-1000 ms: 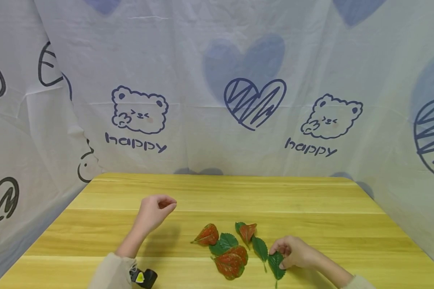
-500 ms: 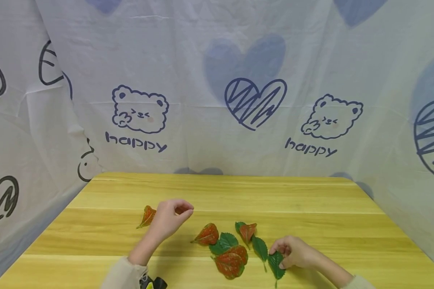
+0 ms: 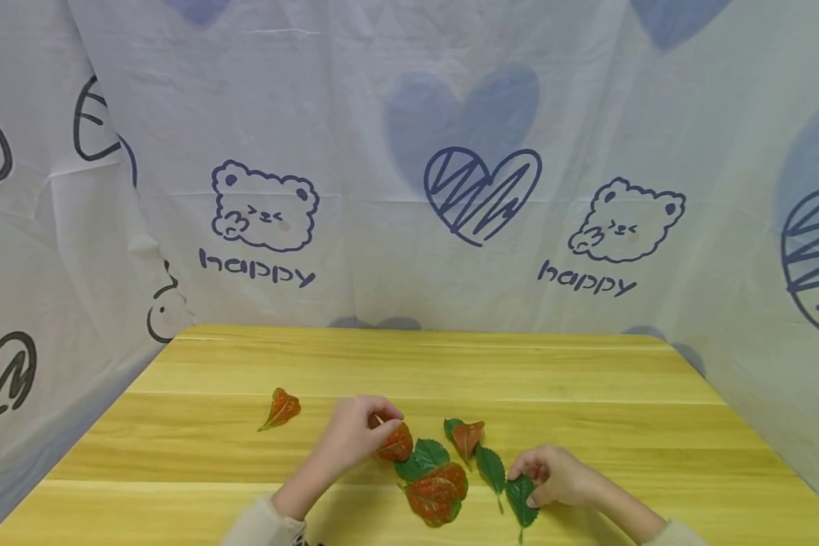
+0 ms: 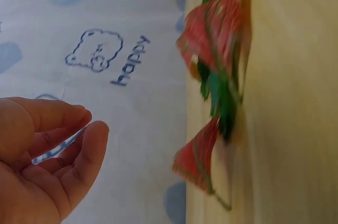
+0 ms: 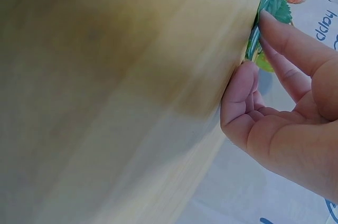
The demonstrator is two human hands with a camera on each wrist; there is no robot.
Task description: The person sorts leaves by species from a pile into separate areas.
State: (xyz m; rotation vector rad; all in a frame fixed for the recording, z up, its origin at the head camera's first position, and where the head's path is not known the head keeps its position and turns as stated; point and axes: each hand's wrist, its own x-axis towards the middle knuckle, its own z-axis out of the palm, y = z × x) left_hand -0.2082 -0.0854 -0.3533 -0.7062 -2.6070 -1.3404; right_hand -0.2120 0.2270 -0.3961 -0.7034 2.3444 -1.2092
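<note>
My left hand (image 3: 358, 432) hovers above the table, thumb and fingertips curved toward each other with nothing between them. In the head view it overlaps a red leaf (image 3: 399, 445) at the left end of the leaf group; the left wrist view puts that red leaf (image 4: 195, 155) apart from the fingers. My right hand (image 3: 556, 478) pinches a dark green leaf (image 3: 522, 504) by its sides, low against the table, with its stem pointing toward me. Two overlapping red leaves (image 3: 433, 500) and another green leaf (image 3: 491, 469) lie between the hands.
A lone red leaf (image 3: 283, 408) lies farther left on the wooden table (image 3: 143, 455). Behind the left-hand leaves sits a green leaf (image 3: 431, 453), and a small red leaf (image 3: 469, 436) overlaps green farther back. A printed white cloth (image 3: 368, 250) hangs behind.
My left hand has moved right and slightly toward me, uncovering the lone red leaf at the left and coming over the left end of the group. The right hand has not moved.
</note>
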